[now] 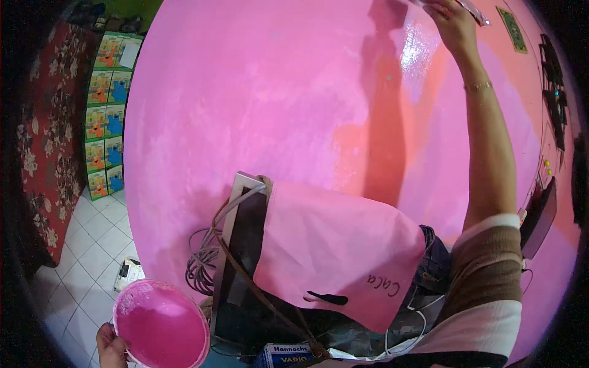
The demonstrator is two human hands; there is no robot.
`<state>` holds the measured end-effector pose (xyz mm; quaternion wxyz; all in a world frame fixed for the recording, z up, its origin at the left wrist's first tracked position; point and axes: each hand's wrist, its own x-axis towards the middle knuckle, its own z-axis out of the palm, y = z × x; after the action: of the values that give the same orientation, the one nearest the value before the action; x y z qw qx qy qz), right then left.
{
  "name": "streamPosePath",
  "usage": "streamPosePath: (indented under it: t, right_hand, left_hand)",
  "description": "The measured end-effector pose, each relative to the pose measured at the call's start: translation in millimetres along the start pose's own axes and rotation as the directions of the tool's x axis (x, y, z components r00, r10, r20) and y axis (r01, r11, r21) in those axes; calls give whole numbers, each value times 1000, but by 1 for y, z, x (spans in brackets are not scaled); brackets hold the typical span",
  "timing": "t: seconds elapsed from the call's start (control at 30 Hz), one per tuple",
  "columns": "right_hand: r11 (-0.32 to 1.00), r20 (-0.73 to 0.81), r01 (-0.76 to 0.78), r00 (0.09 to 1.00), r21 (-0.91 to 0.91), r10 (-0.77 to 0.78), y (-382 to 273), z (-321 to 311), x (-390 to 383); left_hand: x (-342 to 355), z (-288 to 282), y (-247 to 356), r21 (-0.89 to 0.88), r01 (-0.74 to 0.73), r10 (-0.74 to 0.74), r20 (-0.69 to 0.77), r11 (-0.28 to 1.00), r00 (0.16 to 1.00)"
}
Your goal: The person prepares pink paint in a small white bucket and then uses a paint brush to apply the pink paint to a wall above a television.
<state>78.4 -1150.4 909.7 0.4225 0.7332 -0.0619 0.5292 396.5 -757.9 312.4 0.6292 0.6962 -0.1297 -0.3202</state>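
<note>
At the lower left, my left hand (111,348) is closed on the rim of a round tub (118,316) of bright pink paint, thumb over the edge. My right hand (453,15) is raised to the top right against the wall (264,104), its fingers closed round a paint-smeared painting tool (475,11). The upper edge of the picture cuts this tool off, so its exact kind does not show. Pink covers much of the wall, with orange patches around the middle right. A wet, shiny streak (420,52) lies just left of my right wrist.
Below the wall stands a dark appliance (236,294) with a pink cloth bag (337,239) over it and coiled cables (202,270) beside it. A blue box (288,354) sits at the bottom. Stacked patterned boxes (105,116) and a red floral curtain (46,159) stand left, above white floor tiles (92,257).
</note>
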Motion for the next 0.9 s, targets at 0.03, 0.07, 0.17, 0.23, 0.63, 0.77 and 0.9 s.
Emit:
streamPosePath:
  t: [0.03,0.07,0.17,0.23,0.63,0.77,0.9]
  right_hand:
    - [1000,4,-4,1000,2,4,-6,9,2]
    - [1000,-132,6,991,-2,-6,-12,22,5]
    - [998,-188,-50,981,28,54,0,38,-1]
    - [962,55,-70,995,-265,88,0,30,-14]
    - [905,557,-243,830,350,7,-139,-61,-163]
    - [759,713,-552,680,345,171,-89,-63,-138]
    - [729,584,-520,786,445,205,-16,-78,-105]
  left_hand:
    - [-1,2,1,-23,-11,11,11,1000,1000]
    - [-2,3,1,-46,-21,22,23,999,999]
    - [-9,4,5,-25,-12,12,8,1000,1000]
    - [-8,7,5,-24,-7,8,2,1000,1000]
    - [-23,18,10,-38,-160,161,47,986,986]
    - [-37,14,4,-19,-83,81,-89,996,993]
    - [-45,5,-7,-5,-51,51,-88,999,995]
